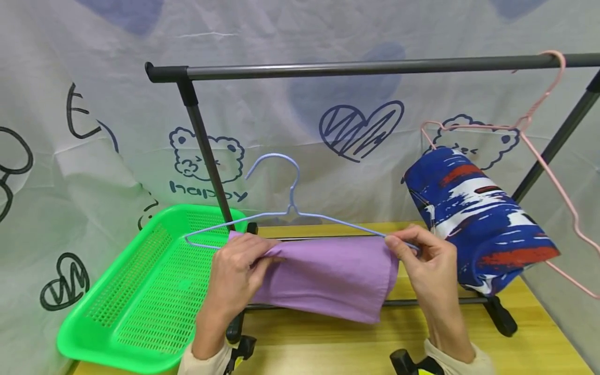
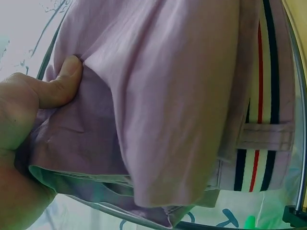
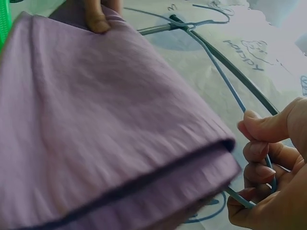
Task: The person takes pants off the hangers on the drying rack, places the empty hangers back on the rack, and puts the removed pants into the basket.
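Purple cloth (image 1: 328,278) and blue hanger (image 1: 292,207) running side to side, nearly parallel
From my end the cloth sits around the lower middle of the frame, long axis left to right with a slight drop at the right; the left hand (image 1: 240,265) is nearer, pinching its upper left end, so the cloth stretches off to that hand's right, while the right hand (image 1: 427,255) grips the hanger's right corner, just beside the cloth's upper right corner. Hanger hook points up, tip toward the left, and the lower bar vanishes at the cloth's left end, behind it or inside the fold, can't tell which
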A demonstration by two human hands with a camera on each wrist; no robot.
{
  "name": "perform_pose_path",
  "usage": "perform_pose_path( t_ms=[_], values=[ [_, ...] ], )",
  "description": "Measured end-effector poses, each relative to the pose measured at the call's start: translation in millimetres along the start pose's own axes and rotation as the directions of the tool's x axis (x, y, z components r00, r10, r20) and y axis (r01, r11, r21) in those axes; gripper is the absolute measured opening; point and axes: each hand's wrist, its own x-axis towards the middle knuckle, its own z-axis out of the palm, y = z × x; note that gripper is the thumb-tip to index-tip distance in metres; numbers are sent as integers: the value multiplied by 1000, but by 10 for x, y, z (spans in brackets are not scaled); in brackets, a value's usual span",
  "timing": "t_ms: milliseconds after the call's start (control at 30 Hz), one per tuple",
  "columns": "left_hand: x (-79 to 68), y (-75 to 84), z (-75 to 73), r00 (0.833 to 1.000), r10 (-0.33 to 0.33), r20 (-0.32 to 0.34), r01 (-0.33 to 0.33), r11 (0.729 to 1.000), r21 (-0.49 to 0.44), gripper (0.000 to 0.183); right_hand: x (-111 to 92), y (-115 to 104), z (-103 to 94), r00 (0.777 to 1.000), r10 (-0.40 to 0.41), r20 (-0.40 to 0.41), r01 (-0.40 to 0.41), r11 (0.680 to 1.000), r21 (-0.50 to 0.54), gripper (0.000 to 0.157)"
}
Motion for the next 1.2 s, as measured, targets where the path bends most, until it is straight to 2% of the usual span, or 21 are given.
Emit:
perform_pose_path(
  t_ms=[167,367,533,700,900,1000,1200],
  values=[
    [0,6,20,1000,-5,-31,5,1000,2,20,-14,26,88,1000,4,20,-4,1000,-19,6],
    [13,36,-10,994,16,-109,-15,1000,7,22,-19,52,127,1000,-2,8,3,1000,-30,5],
    [52,106,-69,985,56,-165,-52,998,30,21,-19,68,143,1000,-5,7,5,998,-70,6],
    [102,196,-162,971,96,-220,-85,995,57,18,-18,74,141,1000,-4,2,4,999,-48,6],
    [132,317,-225,966,119,-229,-100,990,95,18,-5,73,110,999,-3,-48,2,1000,-11,11],
    [130,355,-210,964,138,-227,-113,986,121,17,0,73,98,996,6,-88,-9,999,-41,3],
    [110,349,-232,965,120,-234,-90,987,132,16,23,81,73,994,34,-101,-44,994,-100,6]
  ],
)
